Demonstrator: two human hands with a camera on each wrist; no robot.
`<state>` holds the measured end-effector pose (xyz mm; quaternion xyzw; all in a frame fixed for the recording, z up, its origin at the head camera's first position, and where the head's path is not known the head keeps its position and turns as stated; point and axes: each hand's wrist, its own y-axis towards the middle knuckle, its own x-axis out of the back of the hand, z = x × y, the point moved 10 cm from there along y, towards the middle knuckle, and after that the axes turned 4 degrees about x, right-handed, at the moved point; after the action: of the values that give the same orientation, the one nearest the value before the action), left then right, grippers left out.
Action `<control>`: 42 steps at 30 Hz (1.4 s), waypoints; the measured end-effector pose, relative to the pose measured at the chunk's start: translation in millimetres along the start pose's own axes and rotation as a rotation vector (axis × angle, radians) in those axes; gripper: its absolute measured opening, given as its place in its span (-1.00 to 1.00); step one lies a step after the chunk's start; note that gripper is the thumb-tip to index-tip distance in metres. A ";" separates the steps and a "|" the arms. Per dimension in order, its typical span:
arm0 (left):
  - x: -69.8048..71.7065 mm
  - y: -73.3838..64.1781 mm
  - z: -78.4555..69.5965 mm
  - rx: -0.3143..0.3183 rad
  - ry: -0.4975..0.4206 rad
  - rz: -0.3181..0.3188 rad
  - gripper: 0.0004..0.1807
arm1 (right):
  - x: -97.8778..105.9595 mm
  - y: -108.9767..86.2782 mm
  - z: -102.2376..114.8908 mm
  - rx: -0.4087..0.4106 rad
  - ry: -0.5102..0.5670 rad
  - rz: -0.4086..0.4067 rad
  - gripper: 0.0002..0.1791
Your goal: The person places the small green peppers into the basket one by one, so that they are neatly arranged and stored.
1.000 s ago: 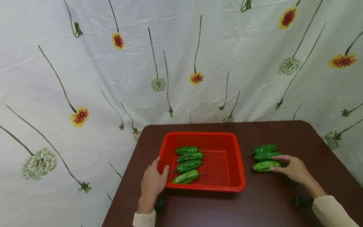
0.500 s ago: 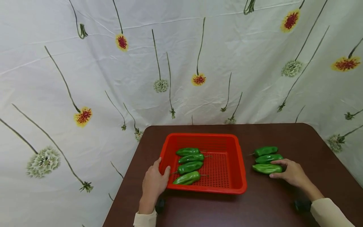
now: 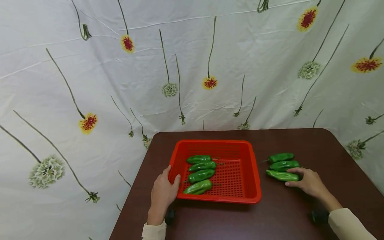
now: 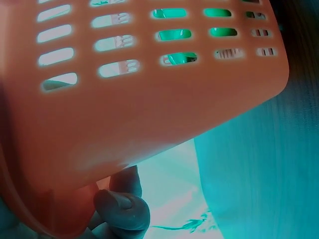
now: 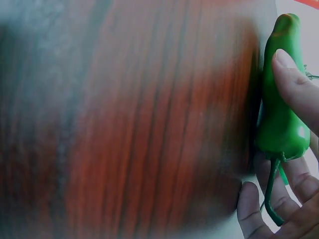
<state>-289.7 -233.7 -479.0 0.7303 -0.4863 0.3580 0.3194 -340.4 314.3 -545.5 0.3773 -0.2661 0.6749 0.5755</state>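
Note:
A red plastic basket (image 3: 222,199) stands on the table, its left rim gripped by my left hand (image 3: 163,191). In the left wrist view, curled fingers (image 4: 127,209) show at the rim beside the slotted wall (image 4: 129,119). Several green peppers (image 3: 201,176) lie in a column along the basket's left side. To the right of the basket, my right hand (image 3: 310,181) pinches the stem end of the nearest green pepper (image 3: 282,175). The right wrist view has the thumb (image 5: 299,89) across this pepper (image 5: 284,119), with other fingers behind it. Its stem points toward the palm.
Two more green peppers, a middle one (image 3: 283,165) and a far one (image 3: 281,157), lie just behind the held pepper. The dark brown table (image 3: 216,223) ends at the back against a white flowered cloth (image 3: 186,66). Dark devices sit at both wrists.
My right thumb and fingers have closed in around the nearest pepper's right end. That pepper has turned slightly, its left tip swinging toward the back. The left hand and basket stay put.

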 end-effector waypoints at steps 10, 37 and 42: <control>-1.0 -1.9 0.7 -0.007 -0.002 -0.007 -0.28 | 0.1 -2.5 -1.2 -0.003 -0.012 -0.002 -0.26; 1.2 -1.5 -0.7 -0.012 -0.011 -0.008 -0.29 | 29.3 -5.1 -8.5 -0.065 0.019 -0.059 -0.27; 1.5 -2.1 -0.8 0.001 -0.009 0.011 -0.27 | 43.0 -4.3 -6.3 -0.062 0.029 -0.099 -0.29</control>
<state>-287.5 -233.1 -477.6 0.7293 -0.4914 0.3569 0.3150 -339.7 345.0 -514.4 0.3624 -0.2596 0.6425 0.6233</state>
